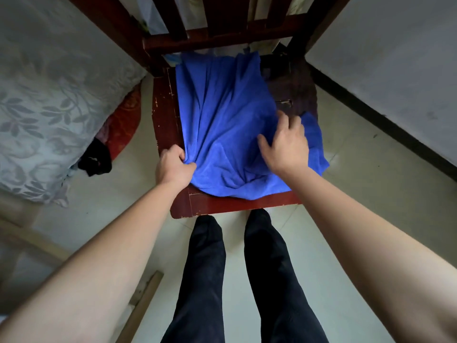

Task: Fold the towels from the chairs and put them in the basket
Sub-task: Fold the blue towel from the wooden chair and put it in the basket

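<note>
A blue towel lies rumpled across the seat of a dark red wooden chair, reaching from the backrest to near the front edge. My left hand pinches the towel's near left corner, bunching the cloth there. My right hand rests flat on the towel's right side with the fingers spread. Part of the towel hangs over the seat's right edge. No basket is in view.
A bed with a grey leaf-patterned cover stands on the left. A red cushion and a black cloth lie beside it. A wall with dark skirting runs on the right. My legs stand before the chair on pale floor tiles.
</note>
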Motion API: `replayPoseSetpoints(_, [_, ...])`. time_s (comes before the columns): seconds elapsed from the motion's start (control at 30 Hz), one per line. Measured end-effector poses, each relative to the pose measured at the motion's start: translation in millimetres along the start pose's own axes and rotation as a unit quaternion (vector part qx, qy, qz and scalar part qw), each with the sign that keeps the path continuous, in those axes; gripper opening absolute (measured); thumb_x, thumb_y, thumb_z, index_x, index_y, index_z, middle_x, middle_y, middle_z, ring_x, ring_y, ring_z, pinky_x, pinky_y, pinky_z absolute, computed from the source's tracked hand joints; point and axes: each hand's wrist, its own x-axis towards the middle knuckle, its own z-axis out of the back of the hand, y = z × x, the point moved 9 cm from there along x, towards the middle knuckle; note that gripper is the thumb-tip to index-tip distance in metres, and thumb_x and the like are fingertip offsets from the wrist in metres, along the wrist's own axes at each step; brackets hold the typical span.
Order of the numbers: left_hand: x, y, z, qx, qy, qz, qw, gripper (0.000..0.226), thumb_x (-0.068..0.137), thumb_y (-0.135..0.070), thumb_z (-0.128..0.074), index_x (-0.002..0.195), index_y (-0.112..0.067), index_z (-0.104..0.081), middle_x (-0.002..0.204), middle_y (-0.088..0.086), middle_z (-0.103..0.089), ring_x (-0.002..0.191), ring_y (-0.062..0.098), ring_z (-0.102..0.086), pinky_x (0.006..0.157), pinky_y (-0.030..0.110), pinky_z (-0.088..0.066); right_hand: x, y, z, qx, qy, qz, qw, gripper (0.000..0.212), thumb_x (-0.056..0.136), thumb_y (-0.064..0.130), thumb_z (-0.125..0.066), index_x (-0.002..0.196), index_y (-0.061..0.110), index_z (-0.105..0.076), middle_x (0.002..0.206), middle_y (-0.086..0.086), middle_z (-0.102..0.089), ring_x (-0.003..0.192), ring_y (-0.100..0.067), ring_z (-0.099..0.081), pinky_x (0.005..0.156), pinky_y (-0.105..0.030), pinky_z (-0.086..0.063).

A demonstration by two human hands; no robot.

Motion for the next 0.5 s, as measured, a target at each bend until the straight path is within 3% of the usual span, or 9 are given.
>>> replayPoseSetpoints(0.07, [1,7,4,-0.015,-0.015,0.003,1.000,0.013,0.076,-0.011,-0.067,0.079,-0.007,-0.055,0.093,0.015,-0.065,0.084,0.033,-0.060,0.068,0.038,-0.049,1,-1,-16,0.013,0.053,-0.035,0.998,0.062,0.090,0.035,-0.064,0.138,0.005,-0.040,0.128,-0.021,-0.055,0.116,-0.043,-0.053,0.086,-0.045,-0.045])
replayPoseSetpoints(0.13, [0,15,2,-0.104,-0.011,0.033,0.994,0.014,0.075,-0.010,-0.070,0.085,-0.005,-0.061,0.092,0.012,-0.068,0.088,0.033,-0.066,0.073,0.040,-0.054,-5,-6,-35,0.096,0.125,-0.091,0.983,0.052,0.088,0.027,-0.066,0.129,0.006,-0.042,0.120,-0.018,-0.062,0.113,-0.039,-0.058,0.080,-0.038,-0.043])
replayPoseSetpoints(0.2, [-5,24,-7,-0.236,0.022,0.088,0.968,0.027,0.074,-0.011,-0.078,0.094,-0.011,-0.059,0.098,0.010,-0.069,0.094,0.029,-0.069,0.082,0.041,-0.058,-17,-12,-51,0.176,0.165,-0.154,0.958,0.048,0.083,0.025,-0.071,0.123,0.009,-0.049,0.115,-0.009,-0.064,0.108,-0.030,-0.060,0.078,-0.028,-0.042])
replayPoseSetpoints(0.27, [-13,32,-12,-0.326,0.043,0.122,0.936,0.036,0.075,-0.016,-0.082,0.101,-0.015,-0.057,0.105,0.009,-0.070,0.096,0.025,-0.069,0.085,0.040,-0.058,-31,-16,-60,0.206,0.185,-0.183,0.943,0.043,0.079,0.029,-0.072,0.114,0.009,-0.058,0.098,-0.002,-0.063,0.090,-0.022,-0.058,0.069,-0.022,-0.042])
replayPoseSetpoints(0.33, [-22,34,-8,-0.354,0.048,0.119,0.926,0.030,0.078,-0.020,-0.082,0.099,-0.016,-0.061,0.104,0.007,-0.072,0.092,0.021,-0.070,0.082,0.036,-0.058,-46,-18,-66,0.238,0.214,-0.202,0.926,0.028,0.078,0.028,-0.068,0.098,0.008,-0.065,0.079,0.000,-0.058,0.074,-0.021,-0.053,0.057,-0.025,-0.040])
replayPoseSetpoints(0.4, [-34,34,3,-0.364,0.040,0.105,0.924,0.021,0.079,-0.022,-0.081,0.092,-0.014,-0.065,0.099,0.008,-0.073,0.087,0.021,-0.069,0.079,0.035,-0.057,-63,-16,-64,0.301,0.260,-0.217,0.891,0.004,0.081,0.016,-0.062,0.079,0.012,-0.062,0.066,0.001,-0.056,0.063,-0.019,-0.051,0.054,-0.026,-0.039])
replayPoseSetpoints(0.5, [-55,34,28,-0.370,0.036,0.096,0.923,0.022,0.082,-0.024,-0.078,0.094,-0.010,-0.066,0.093,0.007,-0.071,0.082,0.020,-0.066,0.073,0.032,-0.054,-75,-13,-28,0.356,0.222,-0.185,0.889,0.020,0.079,-0.004,-0.046,0.069,0.011,-0.054,0.061,0.004,-0.049,0.060,-0.015,-0.042,0.056,-0.025,-0.033])
